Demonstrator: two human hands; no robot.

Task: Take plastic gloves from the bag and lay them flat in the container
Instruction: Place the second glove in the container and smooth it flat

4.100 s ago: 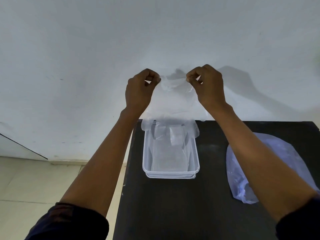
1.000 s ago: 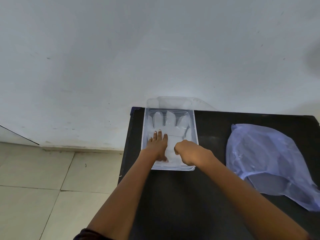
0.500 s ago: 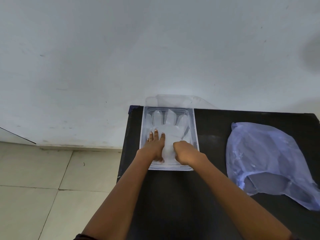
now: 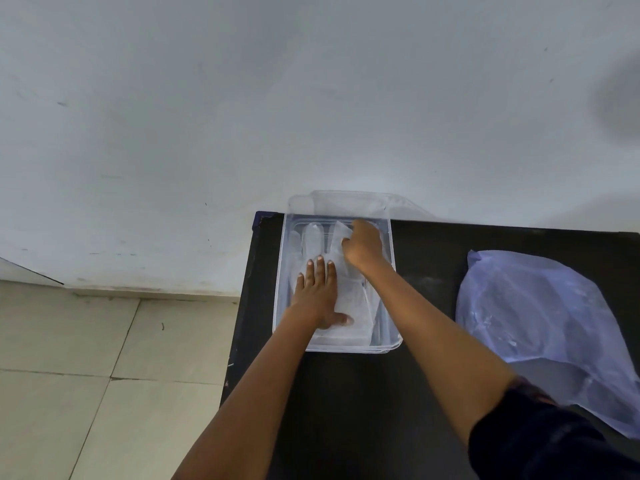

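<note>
A clear plastic glove point(image 4: 313, 239) lies spread in the clear rectangular container point(image 4: 281, 271) at the table's far left corner. My left hand point(image 4: 318, 292) rests flat, fingers apart, pressing the glove's palm area down. My right hand point(image 4: 363, 245) is further in, at the glove's fingers, with fingertips curled around one glove finger near the container's far right. The pale blue plastic bag point(image 4: 540, 323) lies flat on the right of the black table, mouth toward me.
The black table point(image 4: 346, 410) stands against a white wall point(image 4: 311, 98). A clear lid point(image 4: 346, 200) leans behind the container against the wall. Tiled floor point(image 4: 86, 358) drops off left of the table edge.
Earlier both hands held the glove up by its cuff over the container. Since then it has been laid down; my right hand has moved from the near end to the glove's fingers.
</note>
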